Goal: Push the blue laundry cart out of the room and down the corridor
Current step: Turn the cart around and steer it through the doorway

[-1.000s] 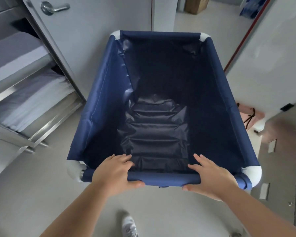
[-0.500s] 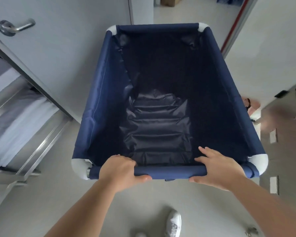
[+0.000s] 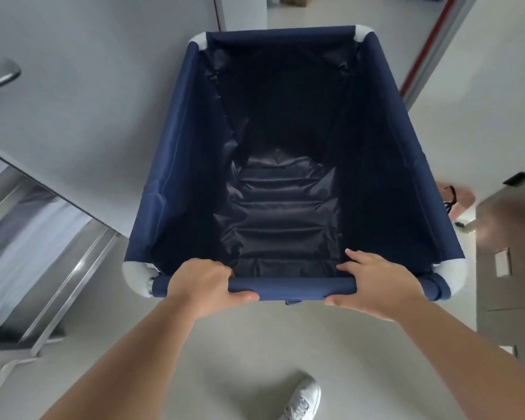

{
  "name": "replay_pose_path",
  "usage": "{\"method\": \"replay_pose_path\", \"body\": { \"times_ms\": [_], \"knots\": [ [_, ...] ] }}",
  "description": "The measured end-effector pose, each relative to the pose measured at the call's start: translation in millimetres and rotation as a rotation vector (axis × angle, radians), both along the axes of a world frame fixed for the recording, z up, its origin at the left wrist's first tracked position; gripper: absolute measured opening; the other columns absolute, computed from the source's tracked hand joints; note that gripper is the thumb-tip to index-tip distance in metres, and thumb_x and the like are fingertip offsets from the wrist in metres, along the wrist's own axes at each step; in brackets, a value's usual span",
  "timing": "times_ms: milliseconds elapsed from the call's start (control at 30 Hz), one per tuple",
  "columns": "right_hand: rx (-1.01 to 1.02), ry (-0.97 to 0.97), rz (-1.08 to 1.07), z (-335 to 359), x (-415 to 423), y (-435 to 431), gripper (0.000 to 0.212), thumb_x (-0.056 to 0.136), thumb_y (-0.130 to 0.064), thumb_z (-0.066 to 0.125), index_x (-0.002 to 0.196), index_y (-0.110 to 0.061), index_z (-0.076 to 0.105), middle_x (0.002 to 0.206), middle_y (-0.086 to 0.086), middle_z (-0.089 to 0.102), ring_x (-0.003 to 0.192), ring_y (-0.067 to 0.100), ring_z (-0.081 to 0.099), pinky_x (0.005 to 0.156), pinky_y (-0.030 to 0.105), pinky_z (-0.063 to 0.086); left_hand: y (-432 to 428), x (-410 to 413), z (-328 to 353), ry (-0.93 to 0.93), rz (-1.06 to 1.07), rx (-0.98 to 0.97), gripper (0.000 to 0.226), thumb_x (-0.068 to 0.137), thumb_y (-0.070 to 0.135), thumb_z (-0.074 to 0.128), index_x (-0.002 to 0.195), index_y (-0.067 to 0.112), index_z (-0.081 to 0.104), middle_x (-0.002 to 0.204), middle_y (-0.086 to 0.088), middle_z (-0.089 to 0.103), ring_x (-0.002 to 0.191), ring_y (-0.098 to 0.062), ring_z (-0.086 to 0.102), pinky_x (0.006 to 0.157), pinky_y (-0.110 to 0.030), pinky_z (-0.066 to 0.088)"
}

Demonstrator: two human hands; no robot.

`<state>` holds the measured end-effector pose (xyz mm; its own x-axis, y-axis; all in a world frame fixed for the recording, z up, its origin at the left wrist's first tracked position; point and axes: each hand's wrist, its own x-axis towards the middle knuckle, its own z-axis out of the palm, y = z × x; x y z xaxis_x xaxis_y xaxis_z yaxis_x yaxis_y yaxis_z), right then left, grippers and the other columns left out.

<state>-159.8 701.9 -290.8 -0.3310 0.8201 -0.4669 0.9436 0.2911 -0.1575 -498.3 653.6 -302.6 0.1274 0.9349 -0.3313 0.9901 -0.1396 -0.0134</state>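
Now the blue laundry cart [image 3: 176, 165] has rolled nearer the doorway [image 3: 340, 10].

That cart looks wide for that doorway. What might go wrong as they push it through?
The blue cart runs close beside the grey door on its left, so its white corner could scrape or catch. On the right, the pink bag sits on the floor by the cart's side and might snag. Both hands grip the near rail.

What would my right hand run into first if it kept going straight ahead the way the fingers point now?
The right hand grips the near rail of the blue cart, fingers pointing into the empty bin. Straight ahead it would probably meet the dark liner first, though depth is unclear.
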Motion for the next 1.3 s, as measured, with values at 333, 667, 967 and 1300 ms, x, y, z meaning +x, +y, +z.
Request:
{"method": "replay_pose_path", "body": {
  "times_ms": [333, 667, 967, 1300],
  "knots": [
    [0.054, 0.021, -0.017, -7.4, -19.2, 82.1, 0.087, 0.058, -0.102, 0.031, 0.115, -0.048, 0.067, 0.130, -0.022, 0.063, 0.109, 0.006, 0.062, 0.083, 0.033, 0.053, 102.8, -23.8, -1.9, 0.026, -0.059, 0.015, 0.084, 0.064, 0.098, 0.020, 0.081, 0.030, 0.068, 0.074, 0.011, 0.064, 0.072, -0.012, 0.060, 0.058, -0.031, 0.038],
    [0.091, -0.005, -0.131, -10.0, -38.6, 170.5, 0.074, 0.059, -0.098, 0.036, 0.100, -0.046, 0.069, 0.095, -0.021, 0.068, 0.083, 0.002, 0.062, 0.071, 0.028, 0.054, 219.5, -44.8, -9.1, -0.036, -0.113, 0.064, 0.081, 0.061, 0.096, 0.022, 0.080, 0.032, 0.068, 0.074, 0.012, 0.064, 0.072, -0.012, 0.059, 0.061, -0.032, 0.043],
    [0.102, -0.055, -0.225, -12.1, -51.0, 255.9, 0.068, 0.059, -0.097, 0.037, 0.093, -0.047, 0.067, 0.073, -0.019, 0.065, 0.071, 0.001, 0.058, 0.067, 0.028, 0.053, 329.4, -59.0, -8.8, -0.088, -0.192, 0.101, 0.085, 0.061, 0.098, 0.022, 0.081, 0.031, 0.070, 0.075, 0.012, 0.065, 0.076, -0.011, 0.061, 0.066, -0.033, 0.051],
    [0.106, -0.062, -0.248, -15.4, -48.5, 358.1, 0.075, 0.056, -0.099, 0.033, 0.093, -0.044, 0.067, 0.075, -0.017, 0.065, 0.075, 0.008, 0.060, 0.061, 0.030, 0.046, 452.6, -54.5, -7.4, -0.041, -0.264, 0.077, 0.088, 0.059, 0.099, 0.016, 0.076, 0.030, 0.067, 0.065, 0.010, 0.061, 0.066, -0.012, 0.059, 0.058, -0.032, 0.045]
  ]
}}
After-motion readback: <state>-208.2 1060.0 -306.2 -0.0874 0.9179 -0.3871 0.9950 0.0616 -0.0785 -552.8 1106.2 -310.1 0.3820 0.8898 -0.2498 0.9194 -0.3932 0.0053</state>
